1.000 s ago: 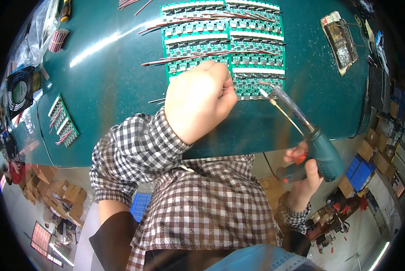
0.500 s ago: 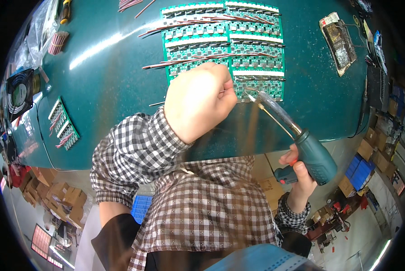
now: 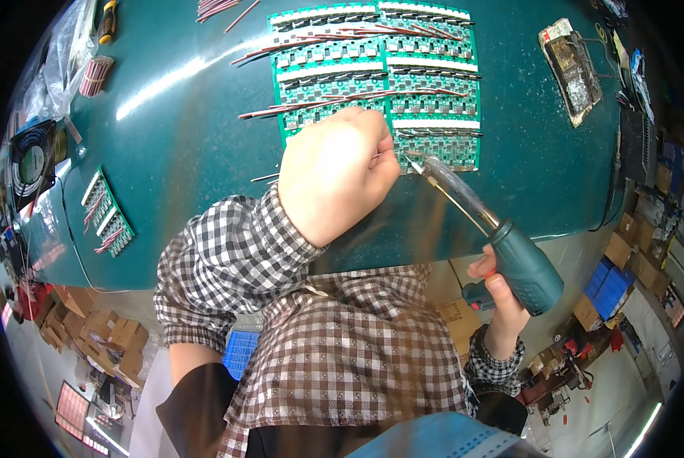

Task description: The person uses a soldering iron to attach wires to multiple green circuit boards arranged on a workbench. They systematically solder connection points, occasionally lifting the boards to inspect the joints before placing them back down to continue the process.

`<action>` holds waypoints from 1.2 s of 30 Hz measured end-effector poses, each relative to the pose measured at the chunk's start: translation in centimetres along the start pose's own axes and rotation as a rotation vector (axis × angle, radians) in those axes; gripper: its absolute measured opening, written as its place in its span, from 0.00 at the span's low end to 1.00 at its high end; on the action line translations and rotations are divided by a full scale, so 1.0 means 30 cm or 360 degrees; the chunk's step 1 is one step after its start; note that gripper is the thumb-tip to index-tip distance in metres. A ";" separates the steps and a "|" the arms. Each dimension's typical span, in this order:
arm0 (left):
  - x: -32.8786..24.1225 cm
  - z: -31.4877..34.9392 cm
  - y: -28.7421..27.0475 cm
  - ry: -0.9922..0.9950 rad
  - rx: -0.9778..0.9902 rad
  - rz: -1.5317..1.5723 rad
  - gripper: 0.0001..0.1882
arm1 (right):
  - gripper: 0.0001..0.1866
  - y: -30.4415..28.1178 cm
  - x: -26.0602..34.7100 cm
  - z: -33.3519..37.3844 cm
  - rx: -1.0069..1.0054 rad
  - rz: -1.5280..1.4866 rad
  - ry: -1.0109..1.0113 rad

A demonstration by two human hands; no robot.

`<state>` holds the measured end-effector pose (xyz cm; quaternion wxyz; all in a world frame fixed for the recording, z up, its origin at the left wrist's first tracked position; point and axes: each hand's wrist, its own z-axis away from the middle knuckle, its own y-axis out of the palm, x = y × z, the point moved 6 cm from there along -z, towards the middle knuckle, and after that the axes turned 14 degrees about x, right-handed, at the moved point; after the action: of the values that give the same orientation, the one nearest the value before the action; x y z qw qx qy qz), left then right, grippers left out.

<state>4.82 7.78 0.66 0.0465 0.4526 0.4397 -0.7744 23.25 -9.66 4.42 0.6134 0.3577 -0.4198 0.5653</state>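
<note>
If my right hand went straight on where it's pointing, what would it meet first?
Leading with the soldering gun, your right hand would probably meet your left hand first, though depth is unclear and it might touch the circuit board.

At left, a black fan (image 3: 33, 162) stands near clear plastic (image 3: 56, 67).

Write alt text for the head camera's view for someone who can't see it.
A person's right hand holds a green soldering gun, its tip close to the left hand, which pinches what looks like a thin wire over a panel of green circuit boards. Red and dark wires lie across the panel on a dark green table; a black fan stands at left.
</note>
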 end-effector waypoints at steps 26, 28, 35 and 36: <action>-0.005 -0.001 0.002 0.0043 -0.0026 0.0034 0.04 | 0.19 0.002 -0.010 0.004 0.0006 0.0072 0.0056; -0.005 -0.001 0.002 0.0046 -0.0031 0.0041 0.04 | 0.20 -0.002 -0.013 0.004 0.0036 0.0126 0.0049; -0.006 0.000 0.001 0.0046 -0.0061 0.0020 0.05 | 0.22 -0.003 -0.014 0.006 0.0017 0.0176 0.0093; -0.006 0.000 0.001 0.0048 -0.0068 0.0020 0.05 | 0.22 -0.004 -0.015 0.008 0.0025 0.0185 0.0077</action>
<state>4.94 7.69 0.78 0.0544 0.4659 0.4540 -0.7575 23.33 -10.06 4.11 0.5867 0.3237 -0.4204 0.6118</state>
